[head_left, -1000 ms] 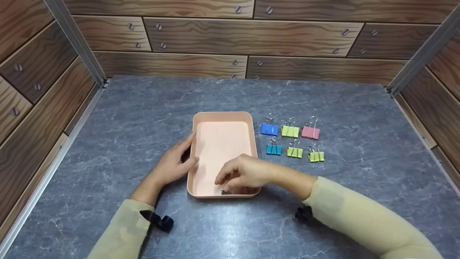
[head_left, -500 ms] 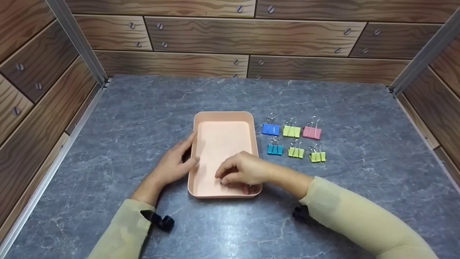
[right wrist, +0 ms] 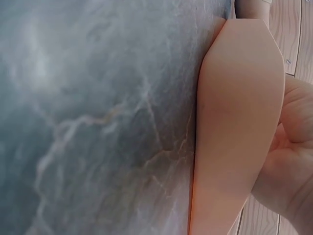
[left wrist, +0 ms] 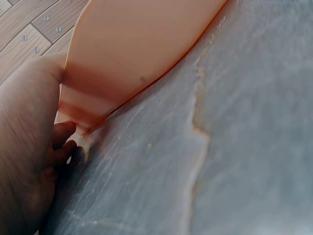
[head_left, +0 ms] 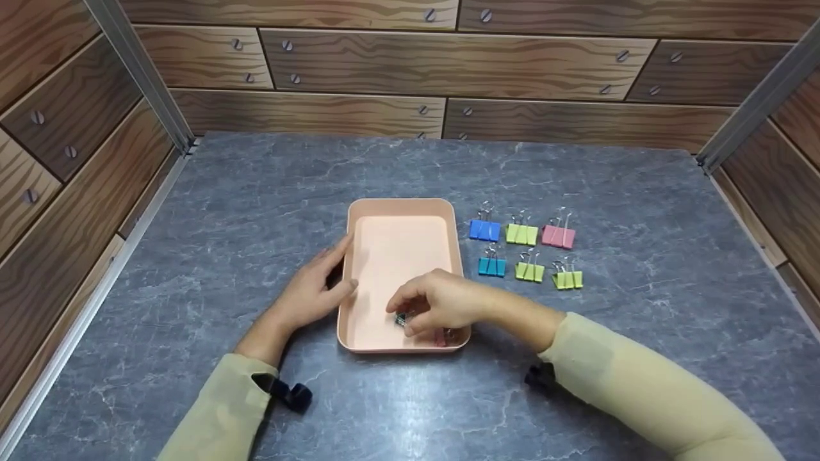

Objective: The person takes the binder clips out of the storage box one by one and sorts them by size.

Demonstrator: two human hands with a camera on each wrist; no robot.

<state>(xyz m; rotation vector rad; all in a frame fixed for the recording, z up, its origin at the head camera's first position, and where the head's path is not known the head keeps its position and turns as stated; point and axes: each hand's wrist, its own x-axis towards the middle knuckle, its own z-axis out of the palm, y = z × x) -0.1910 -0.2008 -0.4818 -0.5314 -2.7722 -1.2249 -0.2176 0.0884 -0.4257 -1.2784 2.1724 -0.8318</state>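
Observation:
The peach tray (head_left: 400, 256) lies on the table with my left hand (head_left: 314, 288) at its left side. The left thumb laps over the rim while the fingers lie along the outer wall, as the left wrist view also shows at the tray wall (left wrist: 142, 44). My right hand (head_left: 448, 301) reaches into the tray's near end, fingers bent. Between its thumb and fingertips sits a small dark binder clip (head_left: 401, 318), partly hidden. A pink binder clip (head_left: 440, 337) lies in the near right corner under the hand. The tray wall (right wrist: 239, 112) hides the right fingertips in the right wrist view.
Right of the tray, binder clips stand in two rows: blue (head_left: 485, 230), lime (head_left: 522, 234) and pink (head_left: 558, 236) behind, teal (head_left: 492, 267) and two lime ones (head_left: 530, 272) in front. Wood-patterned panels (head_left: 448, 64) close off the back and sides of the grey marbled table (head_left: 269, 173).
The dark clip has come up from the tray's near edge to between the right thumb and fingers. More of the pink clip shows. The left hand stays at the tray.

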